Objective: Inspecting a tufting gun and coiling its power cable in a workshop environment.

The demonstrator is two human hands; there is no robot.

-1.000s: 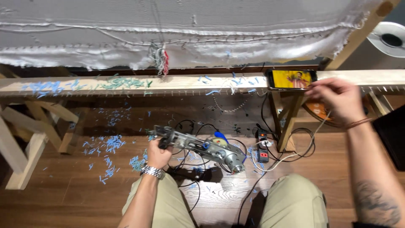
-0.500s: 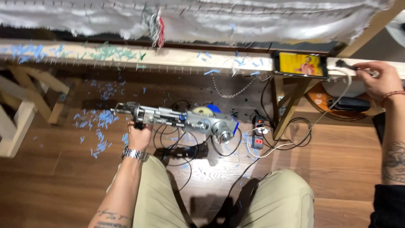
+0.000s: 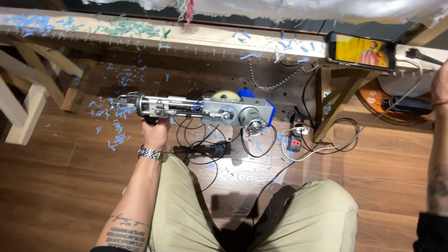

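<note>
At the bottom of the frame are the person's two knees in khaki trousers [image 3: 186,214], spread apart over the dark wooden floor [image 3: 60,186]. The left forearm rises from the lower left, with a metal wristwatch [image 3: 151,153] at the wrist. Just above it, left of centre, the left hand [image 3: 155,131] is closed around the grip of a tufting gun [image 3: 205,112], fingers wrapped tight on the handle. The gun lies level across the middle of the frame, its needle end toward the left and its round motor and blue housing toward the right (held above the floor, touching nothing else that can be seen). Black cables [image 3: 205,149] loop beneath it onto the floor.

Right of centre, a power strip [image 3: 296,135] lies on the floor beside a wooden frame leg [image 3: 338,105]. Blue yarn snippets [image 3: 114,112] are scattered over the floor at the left.

Farther up, a wooden beam [image 3: 210,39] runs across the upper frame, strewn with more blue and green snippets. At the upper right a phone [image 3: 361,50] with a lit yellow screen rests on the beam. The right hand [image 3: 439,86] shows only partly at the right edge, near the beam; I cannot tell whether its fingers are open or closed. White cloth [image 3: 303,9] hangs along the top edge.
</note>
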